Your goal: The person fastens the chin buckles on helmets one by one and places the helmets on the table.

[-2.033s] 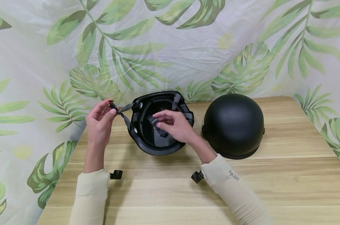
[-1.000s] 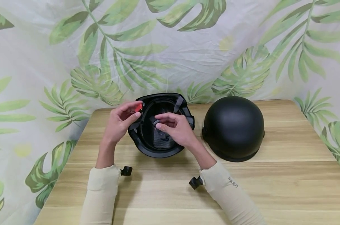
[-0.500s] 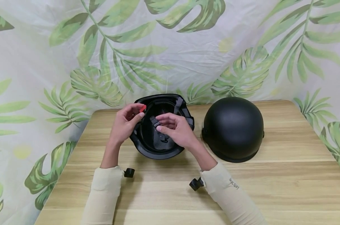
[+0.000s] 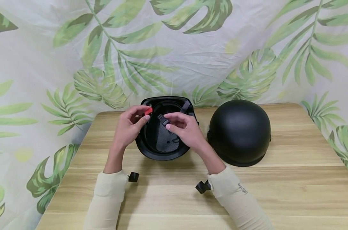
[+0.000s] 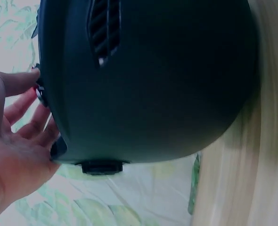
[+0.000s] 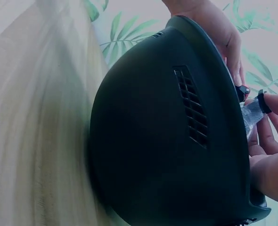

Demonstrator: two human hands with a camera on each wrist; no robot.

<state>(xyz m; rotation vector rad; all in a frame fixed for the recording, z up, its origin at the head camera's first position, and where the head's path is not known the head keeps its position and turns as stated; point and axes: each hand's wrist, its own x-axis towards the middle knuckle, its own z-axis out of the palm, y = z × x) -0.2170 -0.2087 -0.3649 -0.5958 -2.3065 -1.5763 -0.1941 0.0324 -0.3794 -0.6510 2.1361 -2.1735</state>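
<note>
To the left of the upturned helmet point(image 4: 162, 156), the cuff of a pale sleeve point(image 4: 110, 185) is seen on the near side, with a small black device point(image 4: 133, 177) fixed at it. Over the helmet's left rim, a red clip point(image 4: 148, 111) is pinched between the thumb and fingers of the left hand point(image 4: 128, 127). Two seconds ago this clip was held out to the left of the helmet, its grey straps drawn taut; it has since been brought inward over the rim.

Above the helmet's hollow, a black buckle point(image 4: 163, 120) is pinched by the right hand point(image 4: 188, 131), its ribbed end pointed away from that hand (it is seen more exposed than a second ago). The two pieces are now near each other but apart, so the strap ends can be judged lined up yet unjoined. At the helmet's far right rim, a grey strap point(image 4: 186, 107) is seen.

To the right of the upturned helmet, just beside it, a second helmet point(image 4: 239, 131) is set dome up on the wooden table point(image 4: 300, 150), untouched and unshifted.
</note>
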